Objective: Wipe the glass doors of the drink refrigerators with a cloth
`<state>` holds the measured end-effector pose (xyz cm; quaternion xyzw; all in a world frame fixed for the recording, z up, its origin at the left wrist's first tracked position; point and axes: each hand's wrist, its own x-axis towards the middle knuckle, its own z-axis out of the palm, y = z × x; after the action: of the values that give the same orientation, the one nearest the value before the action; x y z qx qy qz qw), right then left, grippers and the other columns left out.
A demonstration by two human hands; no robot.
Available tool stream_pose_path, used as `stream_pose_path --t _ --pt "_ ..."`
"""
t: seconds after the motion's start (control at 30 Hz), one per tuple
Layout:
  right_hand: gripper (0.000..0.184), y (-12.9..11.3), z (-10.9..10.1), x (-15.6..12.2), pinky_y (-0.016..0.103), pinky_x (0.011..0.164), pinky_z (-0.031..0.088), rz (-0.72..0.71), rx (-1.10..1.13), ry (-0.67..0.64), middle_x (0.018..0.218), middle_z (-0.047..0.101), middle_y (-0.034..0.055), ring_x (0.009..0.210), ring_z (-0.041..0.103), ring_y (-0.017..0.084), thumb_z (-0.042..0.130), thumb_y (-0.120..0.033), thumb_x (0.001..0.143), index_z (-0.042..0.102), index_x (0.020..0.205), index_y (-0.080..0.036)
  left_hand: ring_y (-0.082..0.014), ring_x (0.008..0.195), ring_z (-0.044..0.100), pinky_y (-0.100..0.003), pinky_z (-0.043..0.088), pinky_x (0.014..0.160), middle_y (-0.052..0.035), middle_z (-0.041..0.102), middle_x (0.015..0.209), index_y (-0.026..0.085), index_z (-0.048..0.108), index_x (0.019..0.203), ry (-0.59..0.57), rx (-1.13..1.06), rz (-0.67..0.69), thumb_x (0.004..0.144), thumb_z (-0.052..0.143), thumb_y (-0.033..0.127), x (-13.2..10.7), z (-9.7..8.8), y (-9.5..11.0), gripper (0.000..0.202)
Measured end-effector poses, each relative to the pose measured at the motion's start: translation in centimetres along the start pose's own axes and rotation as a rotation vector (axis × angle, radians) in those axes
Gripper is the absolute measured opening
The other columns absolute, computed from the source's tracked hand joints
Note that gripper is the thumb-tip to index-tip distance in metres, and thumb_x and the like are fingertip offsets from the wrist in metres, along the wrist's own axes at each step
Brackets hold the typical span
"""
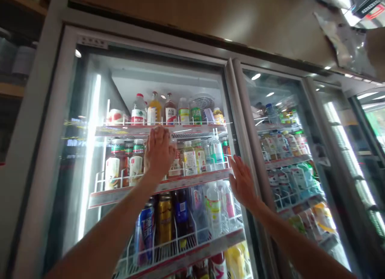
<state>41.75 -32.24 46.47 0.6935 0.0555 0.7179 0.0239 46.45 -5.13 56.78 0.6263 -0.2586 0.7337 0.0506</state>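
Observation:
My left hand (159, 152) is raised in front of the glass door (168, 80) of a lit drinks fridge, its fingers pointing up and holding nothing. It hides part of the second shelf's bottles; whether it touches the glass I cannot tell. My right hand (243, 182) is by the door's right side, close to the metal frame (240, 106), with fingers stretched out and nothing in them. Behind the glass, an orange juice bottle (154, 110) and a red-capped bottle (138, 110) stand on the top shelf. Cans, among them a gold can (165, 219), stand lower down.
To the right, a second glass door (279, 142) fronts more shelves of bottles. Further fridges continue beyond it. Above runs a brown panel (192, 18), and plastic bags (345, 46) hang at the upper right. Dark shelving (18, 82) is at the left.

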Motion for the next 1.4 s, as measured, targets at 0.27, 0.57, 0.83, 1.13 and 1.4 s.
stream_pose_path --t 0.27,0.57,0.83,1.13,1.4 --pt "0.06 0.9 -3.4 -2.5 0.048 0.107 0.029 -0.123 0.026 -0.051 0.146 0.032 0.0086 0.137 0.023 0.022 0.034 -0.02 0.09 0.01 0.145 -0.025 -0.0204 0.136 0.023 -0.039 0.022 0.112 -0.0061 0.036 0.144 0.015 0.033 0.137 -0.291 -0.205 0.627 0.087 0.039 0.023 -2.1 3.1 10.8 0.051" --pt "0.062 2.7 -4.7 -3.8 0.047 0.106 0.03 -0.12 0.051 -0.069 0.146 0.031 0.0084 0.136 0.025 0.021 0.035 -0.018 0.089 0.01 0.145 -0.025 -0.0183 0.133 0.03 -0.033 0.024 0.111 -0.0062 0.041 0.14 0.012 0.036 0.134 -0.389 -0.309 0.848 0.087 0.036 0.021 -5.1 3.8 15.5 0.048" --pt "0.063 2.9 -4.7 -4.9 0.048 0.106 0.03 -0.064 0.129 -0.038 0.147 0.029 0.0083 0.136 0.024 0.022 0.034 -0.015 0.088 0.01 0.145 -0.026 -0.022 0.136 0.022 -0.039 0.022 0.112 -0.0055 0.035 0.144 0.014 0.032 0.137 -0.348 -0.219 0.571 0.087 0.038 0.021 -6.3 3.7 15.9 0.051" --pt "0.064 3.0 -4.4 -7.5 0.049 0.105 0.032 -0.1 0.199 -0.096 0.146 0.032 0.0089 0.136 0.025 0.023 0.035 -0.013 0.087 0.012 0.145 -0.024 -0.0238 0.139 0.012 -0.043 0.02 0.112 -0.0026 0.029 0.147 0.018 0.028 0.139 -0.403 -0.149 0.522 0.09 0.036 0.025 -7.5 2.8 14.8 0.05" --pt "0.063 1.3 -3.1 -8.2 0.047 0.105 0.033 -0.187 0.246 -0.15 0.145 0.034 0.0089 0.137 0.023 0.022 0.035 -0.013 0.087 0.013 0.145 -0.022 -0.0184 0.139 0.014 -0.037 0.02 0.114 -0.0006 0.034 0.145 0.021 0.03 0.138 -0.419 -0.109 0.718 0.088 0.042 0.028 -9.7 0.0 9.5 0.052"
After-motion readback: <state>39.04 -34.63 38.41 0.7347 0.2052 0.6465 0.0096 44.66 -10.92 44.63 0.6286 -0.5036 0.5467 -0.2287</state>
